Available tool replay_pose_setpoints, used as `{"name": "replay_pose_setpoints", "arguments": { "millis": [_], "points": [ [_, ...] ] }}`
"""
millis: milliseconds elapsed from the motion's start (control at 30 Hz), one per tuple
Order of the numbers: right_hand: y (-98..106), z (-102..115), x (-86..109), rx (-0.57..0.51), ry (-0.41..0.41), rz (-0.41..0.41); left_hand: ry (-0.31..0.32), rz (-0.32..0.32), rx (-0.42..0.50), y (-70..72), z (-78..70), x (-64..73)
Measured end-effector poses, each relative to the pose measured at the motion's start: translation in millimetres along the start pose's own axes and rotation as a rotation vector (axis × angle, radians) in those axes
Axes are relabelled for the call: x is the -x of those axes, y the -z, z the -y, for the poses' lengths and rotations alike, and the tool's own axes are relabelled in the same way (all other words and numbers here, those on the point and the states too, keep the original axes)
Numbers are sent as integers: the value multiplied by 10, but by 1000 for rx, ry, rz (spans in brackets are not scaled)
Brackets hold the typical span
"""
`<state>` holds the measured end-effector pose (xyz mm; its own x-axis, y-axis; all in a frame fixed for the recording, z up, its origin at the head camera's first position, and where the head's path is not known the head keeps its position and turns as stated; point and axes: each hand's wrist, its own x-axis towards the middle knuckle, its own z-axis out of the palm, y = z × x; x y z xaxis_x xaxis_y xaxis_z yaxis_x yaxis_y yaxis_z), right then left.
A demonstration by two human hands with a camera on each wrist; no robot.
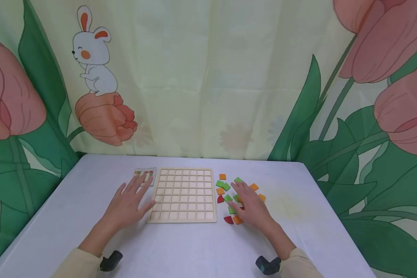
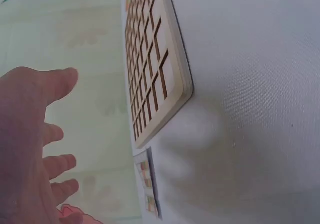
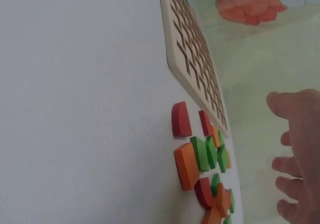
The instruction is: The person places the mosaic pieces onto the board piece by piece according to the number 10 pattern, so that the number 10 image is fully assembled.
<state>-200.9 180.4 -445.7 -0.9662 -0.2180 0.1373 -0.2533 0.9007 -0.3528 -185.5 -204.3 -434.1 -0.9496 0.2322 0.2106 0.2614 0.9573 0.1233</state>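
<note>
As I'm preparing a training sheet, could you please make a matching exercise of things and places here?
In the head view:

1. wooden board
2. printed card
3. loose pieces
4. right hand

A. lying right of the board
B. held above the pieces
C. lying left of the board
D. between card and pieces

Pairs: 1-D; 2-C; 3-A; 4-B

One board (image 1: 184, 195), one card (image 1: 153, 174), two hands (image 1: 129, 205) and at least three red pieces (image 1: 228, 220), five orange pieces (image 1: 222, 177) and six green pieces (image 1: 219, 183) are showing.

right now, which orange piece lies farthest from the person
The orange square near the far right corner of the wooden board; the other visible orange pieces all lie closer.
</note>
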Motion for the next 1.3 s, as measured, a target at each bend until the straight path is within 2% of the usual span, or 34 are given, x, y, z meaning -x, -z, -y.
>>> {"name": "replay_pose_setpoints", "arguments": {
  "millis": [133, 267, 400, 533, 700, 933, 1300],
  "points": [
    [-26, -7, -17, -71, -34, -10, 14, 21, 63, -9, 24, -11],
    [-63, -13, -48, -147, -82, 16, 39, 44, 109, -29, 46, -3],
    [-97, -20, -78, -203, -118, 23, 27, 48, 157, -56, 53, 32],
    [-122, -37, -103, -242, -116, 15, 2, 54, 189, -67, 46, 60],
    [-164, -62, -171, -252, -104, 4, -6, 95, 193, -82, 46, 46],
    [-217, -58, -259, -278, -74, 16, 26, 177, 232, -145, 47, 39],
    [-270, -7, -374, -279, -89, 13, 51, 228, 271, -207, 42, 40]
  ]
}}
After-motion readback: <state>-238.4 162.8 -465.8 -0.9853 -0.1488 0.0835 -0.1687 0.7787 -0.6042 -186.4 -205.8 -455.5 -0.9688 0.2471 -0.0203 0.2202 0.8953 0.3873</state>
